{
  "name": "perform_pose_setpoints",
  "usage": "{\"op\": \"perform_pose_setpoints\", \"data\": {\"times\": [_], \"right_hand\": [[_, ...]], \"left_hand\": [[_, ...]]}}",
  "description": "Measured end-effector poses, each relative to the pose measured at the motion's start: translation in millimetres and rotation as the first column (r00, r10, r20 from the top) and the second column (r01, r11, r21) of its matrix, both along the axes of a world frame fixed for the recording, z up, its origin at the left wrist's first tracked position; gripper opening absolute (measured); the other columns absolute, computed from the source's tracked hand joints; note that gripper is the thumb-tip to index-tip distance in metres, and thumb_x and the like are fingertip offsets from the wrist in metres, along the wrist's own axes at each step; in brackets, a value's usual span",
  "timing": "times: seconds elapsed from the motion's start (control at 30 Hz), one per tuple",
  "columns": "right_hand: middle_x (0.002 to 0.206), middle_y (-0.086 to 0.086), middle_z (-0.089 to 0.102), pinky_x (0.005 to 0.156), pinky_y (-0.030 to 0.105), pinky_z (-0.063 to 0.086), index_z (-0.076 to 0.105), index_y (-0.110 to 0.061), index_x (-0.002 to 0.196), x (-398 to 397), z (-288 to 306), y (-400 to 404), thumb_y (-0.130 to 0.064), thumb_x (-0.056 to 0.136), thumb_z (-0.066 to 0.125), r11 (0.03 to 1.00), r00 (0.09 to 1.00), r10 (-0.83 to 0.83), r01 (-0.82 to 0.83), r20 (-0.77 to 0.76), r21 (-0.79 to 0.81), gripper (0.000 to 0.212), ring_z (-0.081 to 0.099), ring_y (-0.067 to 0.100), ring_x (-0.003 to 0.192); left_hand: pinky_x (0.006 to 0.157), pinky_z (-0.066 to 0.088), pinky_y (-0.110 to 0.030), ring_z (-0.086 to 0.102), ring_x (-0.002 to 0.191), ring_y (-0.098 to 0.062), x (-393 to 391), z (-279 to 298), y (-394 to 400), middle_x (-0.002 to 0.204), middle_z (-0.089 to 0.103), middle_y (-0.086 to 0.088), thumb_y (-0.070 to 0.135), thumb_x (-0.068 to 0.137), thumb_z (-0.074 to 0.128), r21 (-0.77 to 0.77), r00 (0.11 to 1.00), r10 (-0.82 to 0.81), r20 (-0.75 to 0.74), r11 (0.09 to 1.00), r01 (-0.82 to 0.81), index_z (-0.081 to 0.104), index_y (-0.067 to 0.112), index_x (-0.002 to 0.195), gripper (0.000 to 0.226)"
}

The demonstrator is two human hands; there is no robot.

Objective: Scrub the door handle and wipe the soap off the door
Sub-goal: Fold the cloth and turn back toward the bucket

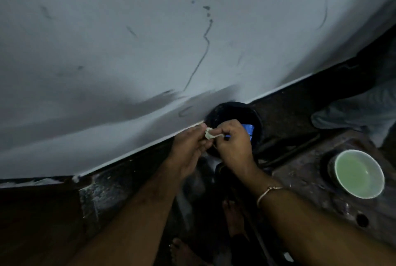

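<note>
Preparation step, seemingly: left hand [188,148] and right hand [233,143] both pinch a small pale cloth [209,133] over the dark bucket [233,113] below the smeared door [150,51]; handle unseen; next, carry it to the door

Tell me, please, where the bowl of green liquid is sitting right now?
In the head view, the bowl of green liquid sits at the lower right on the dark, grimy ledge, to the right of the right hand and the dark bucket.
</note>
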State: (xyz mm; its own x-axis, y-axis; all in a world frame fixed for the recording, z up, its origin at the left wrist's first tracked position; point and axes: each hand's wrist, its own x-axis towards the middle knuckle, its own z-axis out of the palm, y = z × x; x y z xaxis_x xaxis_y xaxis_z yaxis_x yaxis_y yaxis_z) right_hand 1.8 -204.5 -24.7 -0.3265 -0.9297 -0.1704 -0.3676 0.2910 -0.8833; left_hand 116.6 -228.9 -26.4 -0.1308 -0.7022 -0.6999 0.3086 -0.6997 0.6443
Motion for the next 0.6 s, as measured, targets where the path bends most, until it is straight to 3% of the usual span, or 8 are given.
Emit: {"op": "perform_pose_setpoints", "data": {"times": [0.1,0.2,0.3,0.43,0.5,0.6], "right_hand": [[0.095,0.004,0.071,0.091,0.026,0.051,0.077,-0.009,0.076,-26,-29,0,0.007,0.078,0.059,0.980,0.998,0.032,-0.040,0.047,0.195,0.024,0.066,0.019,0.095],[0.081,0.007,0.075,0.084,0.043,0.059,0.076,-0.012,0.072,-45,-51,-9,-0.004,0.081,0.061,0.890,0.937,-0.245,0.115,0.251,0.441,0.019,0.072,0.026,0.086],[0.081,0.012,0.068,0.080,0.047,0.057,0.064,-0.013,0.073,-63,-73,-29,0.004,0.079,0.059,0.866,0.929,-0.307,0.183,0.206,0.466,0.019,0.065,0.028,0.079],[0.084,0.015,0.068,0.080,0.043,0.057,0.066,-0.007,0.088,-81,-98,-54,0.006,0.076,0.074,0.867,0.961,-0.100,-0.044,0.259,0.496,0.020,0.063,0.027,0.075],[0.084,0.012,0.072,0.078,0.037,0.057,0.069,-0.010,0.084,-89,-115,-66,-0.005,0.073,0.080,0.857,0.990,0.107,-0.137,0.089,0.497,0.016,0.067,0.025,0.077],[0.086,0.007,0.071,0.069,0.023,0.047,0.065,-0.017,0.078,-98,-140,-83,-0.010,0.069,0.076,0.860,0.923,0.320,-0.189,-0.212,0.475,0.016,0.065,0.022,0.080]], "left_hand": [[0.080,0.052,-0.027,0.064,0.080,-0.017,-27,-32,-1,0.088,0.067,-0.011,-0.001,0.092,0.060,-0.017,0.993,-0.066,0.093,0.998,0.068,0.062,0.002,0.106,0.014],[0.073,0.055,-0.025,0.063,0.076,-0.017,-45,-64,-8,0.085,0.066,-0.013,-0.007,0.089,0.062,-0.029,0.981,-0.113,0.158,0.993,0.119,0.061,-0.003,0.110,0.022],[0.060,0.056,-0.020,0.064,0.068,-0.014,-62,-99,-18,0.080,0.067,-0.010,-0.006,0.086,0.066,-0.050,0.964,-0.106,0.245,0.991,0.122,0.064,0.000,0.102,0.017],[0.055,0.053,-0.018,0.066,0.058,-0.006,-78,-140,-30,0.076,0.071,-0.006,-0.002,0.085,0.069,-0.051,0.953,-0.094,0.290,0.992,0.113,0.066,0.012,0.083,0.014],[0.058,0.054,-0.019,0.066,0.060,-0.008,-82,-160,-35,0.077,0.072,-0.007,-0.002,0.087,0.067,-0.020,0.962,-0.102,0.253,0.994,0.111,0.068,0.011,0.084,0.013],[0.061,0.057,-0.020,0.067,0.062,-0.009,-89,-187,-42,0.082,0.071,-0.006,-0.002,0.091,0.060,0.036,0.961,-0.128,0.244,0.992,0.123,0.067,0.003,0.105,0.016]]}}
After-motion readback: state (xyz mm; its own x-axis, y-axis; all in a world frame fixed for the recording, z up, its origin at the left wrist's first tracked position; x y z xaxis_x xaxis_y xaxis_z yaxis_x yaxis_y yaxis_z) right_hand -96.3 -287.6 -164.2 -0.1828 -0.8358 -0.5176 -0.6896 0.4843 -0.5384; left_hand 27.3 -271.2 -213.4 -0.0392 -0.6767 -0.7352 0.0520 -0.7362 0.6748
